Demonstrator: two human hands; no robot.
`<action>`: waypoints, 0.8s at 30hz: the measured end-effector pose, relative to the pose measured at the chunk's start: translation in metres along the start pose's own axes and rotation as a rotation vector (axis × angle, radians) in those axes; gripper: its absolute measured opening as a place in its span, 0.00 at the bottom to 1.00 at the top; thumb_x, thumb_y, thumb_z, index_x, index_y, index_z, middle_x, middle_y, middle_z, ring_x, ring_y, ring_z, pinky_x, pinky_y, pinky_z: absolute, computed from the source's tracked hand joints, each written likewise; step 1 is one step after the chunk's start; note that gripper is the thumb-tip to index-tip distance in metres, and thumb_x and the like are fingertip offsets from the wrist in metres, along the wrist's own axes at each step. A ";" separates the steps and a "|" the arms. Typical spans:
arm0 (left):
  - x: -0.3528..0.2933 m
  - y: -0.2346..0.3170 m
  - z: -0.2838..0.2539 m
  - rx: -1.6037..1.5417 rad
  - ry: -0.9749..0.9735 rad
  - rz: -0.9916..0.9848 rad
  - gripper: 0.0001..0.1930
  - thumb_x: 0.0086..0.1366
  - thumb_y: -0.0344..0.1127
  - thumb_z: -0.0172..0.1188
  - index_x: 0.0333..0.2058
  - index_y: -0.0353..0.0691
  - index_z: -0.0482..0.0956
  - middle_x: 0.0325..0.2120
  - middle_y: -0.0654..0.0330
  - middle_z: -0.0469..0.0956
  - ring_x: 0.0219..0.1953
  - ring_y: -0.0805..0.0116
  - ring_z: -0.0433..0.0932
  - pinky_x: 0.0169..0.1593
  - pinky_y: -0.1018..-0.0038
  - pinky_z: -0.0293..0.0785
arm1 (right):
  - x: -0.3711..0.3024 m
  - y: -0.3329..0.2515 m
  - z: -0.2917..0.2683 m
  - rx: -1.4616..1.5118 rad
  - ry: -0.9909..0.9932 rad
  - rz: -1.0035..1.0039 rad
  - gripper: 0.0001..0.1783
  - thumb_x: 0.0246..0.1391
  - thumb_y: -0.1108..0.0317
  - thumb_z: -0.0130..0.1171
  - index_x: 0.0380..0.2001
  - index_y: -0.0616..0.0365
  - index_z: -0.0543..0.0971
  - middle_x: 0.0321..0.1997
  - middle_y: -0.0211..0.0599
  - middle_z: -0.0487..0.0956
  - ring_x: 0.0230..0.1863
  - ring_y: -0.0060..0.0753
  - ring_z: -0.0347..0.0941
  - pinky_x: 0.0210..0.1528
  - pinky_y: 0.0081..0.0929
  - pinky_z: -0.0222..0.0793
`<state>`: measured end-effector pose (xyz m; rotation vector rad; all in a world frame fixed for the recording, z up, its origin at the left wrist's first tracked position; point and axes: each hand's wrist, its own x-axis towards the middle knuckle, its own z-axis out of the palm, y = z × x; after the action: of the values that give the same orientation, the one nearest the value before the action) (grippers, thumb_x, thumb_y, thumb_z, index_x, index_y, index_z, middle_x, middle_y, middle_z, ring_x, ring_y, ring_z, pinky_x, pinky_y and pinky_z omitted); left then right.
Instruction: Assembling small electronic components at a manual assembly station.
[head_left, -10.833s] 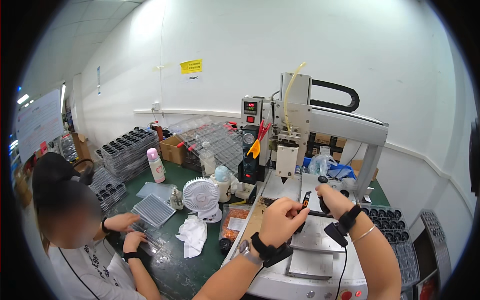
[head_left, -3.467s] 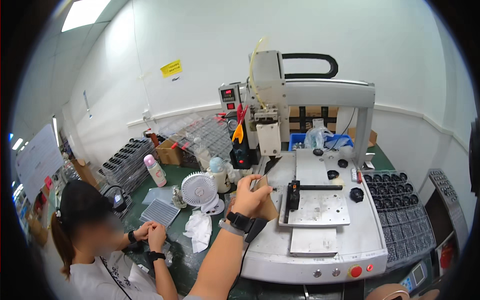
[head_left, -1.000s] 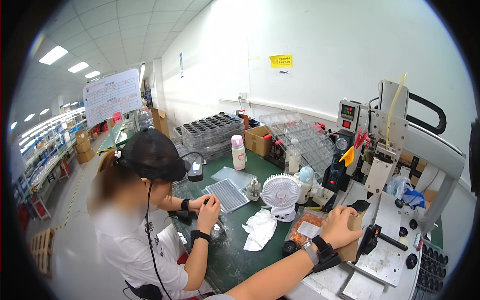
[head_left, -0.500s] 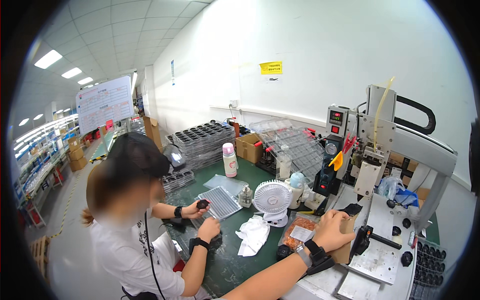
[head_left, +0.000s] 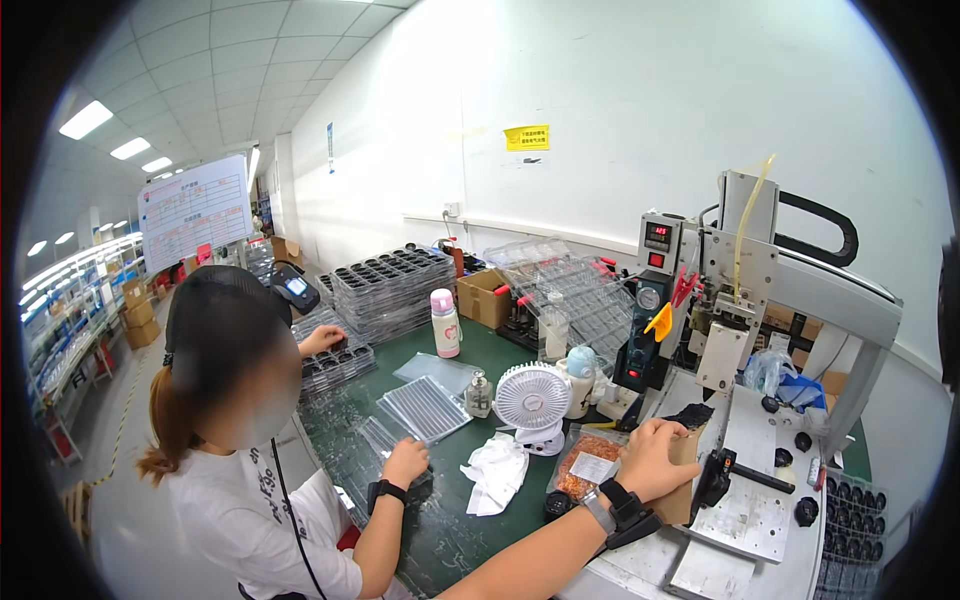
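My left hand (head_left: 655, 460) comes in from the lower edge, with a watch and a black wristband on its wrist. Its curved fingers and thumb grip a small brown cardboard box (head_left: 684, 503), whose top shows dark material (head_left: 692, 414). Some fingertips are hidden behind the box. Right beside it is a black clamp-like part (head_left: 714, 478) with a rod, on the metal plate (head_left: 748, 520) of a bench machine (head_left: 722, 355). Near my wrist lie a bag of orange-brown small parts (head_left: 588, 466) and a round black part (head_left: 557, 504). My right hand is out of view.
A co-worker (head_left: 250, 480) sits at the left of the green table (head_left: 450, 530). On it stand a white fan (head_left: 532, 396), crumpled tissue (head_left: 496, 474), a bottle (head_left: 445, 323), a glass jar (head_left: 479, 394) and stacked trays (head_left: 390, 290). Several black knobs (head_left: 806, 512) lie on the machine bed.
The view has shifted a little. The co-worker has turned away, and one of their hands has moved from holding a black part to the trays behind. My left hand stays at the box.
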<state>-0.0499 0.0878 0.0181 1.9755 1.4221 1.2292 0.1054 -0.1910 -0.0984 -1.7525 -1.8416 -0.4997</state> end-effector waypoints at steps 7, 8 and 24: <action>-0.003 0.006 -0.003 0.010 0.023 -0.006 0.27 0.42 0.47 0.65 0.43 0.47 0.73 0.48 0.53 0.65 0.53 0.51 0.62 0.56 0.59 0.59 | 0.000 0.001 0.003 0.017 0.013 -0.004 0.37 0.42 0.63 0.63 0.55 0.62 0.61 0.59 0.52 0.61 0.63 0.57 0.51 0.62 0.55 0.41; -0.003 0.004 -0.005 0.000 0.012 -0.010 0.27 0.42 0.47 0.65 0.43 0.47 0.73 0.48 0.53 0.65 0.53 0.51 0.62 0.56 0.59 0.59 | -0.001 -0.003 0.002 0.007 0.011 0.007 0.37 0.41 0.63 0.63 0.55 0.63 0.61 0.59 0.53 0.61 0.63 0.57 0.51 0.62 0.56 0.41; 0.000 0.005 -0.004 -0.042 -0.023 -0.013 0.27 0.43 0.46 0.66 0.44 0.46 0.73 0.48 0.53 0.64 0.54 0.51 0.61 0.57 0.59 0.59 | -0.002 0.000 0.000 0.015 -0.006 0.006 0.37 0.42 0.63 0.63 0.55 0.63 0.60 0.59 0.53 0.59 0.64 0.58 0.49 0.63 0.56 0.39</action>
<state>-0.0506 0.0852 0.0235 1.9435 1.3850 1.2175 0.1054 -0.1928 -0.0996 -1.7509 -1.8393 -0.4773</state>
